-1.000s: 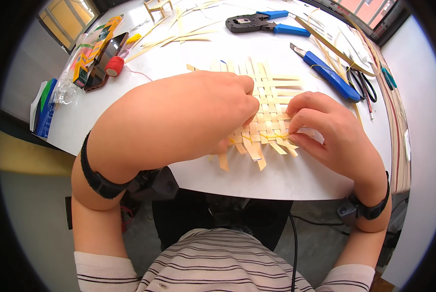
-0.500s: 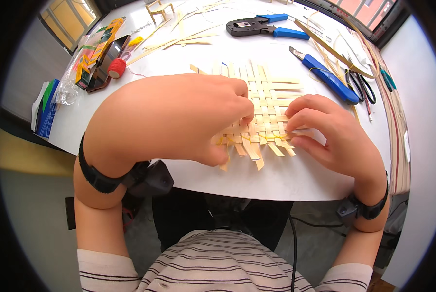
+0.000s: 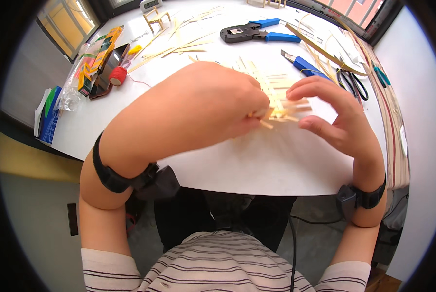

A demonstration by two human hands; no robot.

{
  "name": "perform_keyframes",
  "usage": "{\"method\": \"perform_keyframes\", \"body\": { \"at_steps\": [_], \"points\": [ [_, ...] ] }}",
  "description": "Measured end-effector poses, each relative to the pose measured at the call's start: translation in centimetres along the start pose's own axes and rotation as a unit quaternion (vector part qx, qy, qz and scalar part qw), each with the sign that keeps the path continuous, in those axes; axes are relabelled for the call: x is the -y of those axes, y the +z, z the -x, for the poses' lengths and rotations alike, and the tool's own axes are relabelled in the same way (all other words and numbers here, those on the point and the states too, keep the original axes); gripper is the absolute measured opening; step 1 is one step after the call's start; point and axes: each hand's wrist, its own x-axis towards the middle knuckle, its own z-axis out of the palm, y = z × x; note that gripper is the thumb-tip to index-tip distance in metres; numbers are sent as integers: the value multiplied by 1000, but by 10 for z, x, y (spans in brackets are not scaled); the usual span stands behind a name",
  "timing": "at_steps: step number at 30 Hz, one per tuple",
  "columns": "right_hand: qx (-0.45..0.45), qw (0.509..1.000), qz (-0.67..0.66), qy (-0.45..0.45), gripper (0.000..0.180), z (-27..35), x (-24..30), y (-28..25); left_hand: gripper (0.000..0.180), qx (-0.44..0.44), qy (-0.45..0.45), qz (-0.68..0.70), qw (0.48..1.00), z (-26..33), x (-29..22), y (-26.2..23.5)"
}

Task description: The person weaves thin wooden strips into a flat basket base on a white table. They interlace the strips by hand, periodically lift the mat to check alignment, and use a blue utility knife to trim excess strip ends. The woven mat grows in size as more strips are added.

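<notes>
A woven mat of pale bamboo strips (image 3: 276, 90) is tilted up off the white table, its near edge blurred by motion. My left hand (image 3: 213, 100) is closed on that near edge and hides the mat's left part. Strip ends poke out below its fingers. Over the mat's right side hovers my right hand (image 3: 347, 112). Its thumb and fingers are spread apart around the loose strip ends there, and nothing is pinched between them.
Beyond the mat lie a black crimping tool with blue handles (image 3: 259, 31), a blue utility knife (image 3: 308, 65) and black scissors (image 3: 352, 83). At left are a red yarn ball (image 3: 117, 76) and a phone (image 3: 101, 80). A tiny wooden chair (image 3: 157, 19) stands far back.
The mat lay flat; its near edge is now raised and swung away from me. My left hand has moved right and closed on it. My right hand's fingers have opened wider.
</notes>
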Motion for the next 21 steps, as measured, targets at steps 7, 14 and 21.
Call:
{"method": "perform_keyframes", "body": {
  "at_steps": [7, 14, 21],
  "points": [
    [-198, 974, -105, -21, 74, -1, -15, -22, 21, -92, 5, 356, 930, 5, 38, -34],
    [-212, 951, -223, 26, 56, -17, 7, -33, 29, -77, 88, 604, 788, 2, 57, -31],
    [-151, 953, -254, 71, 22, -31, 13, -60, 71, -123, 48, 498, 857, -4, 81, -35]
  ]
}}
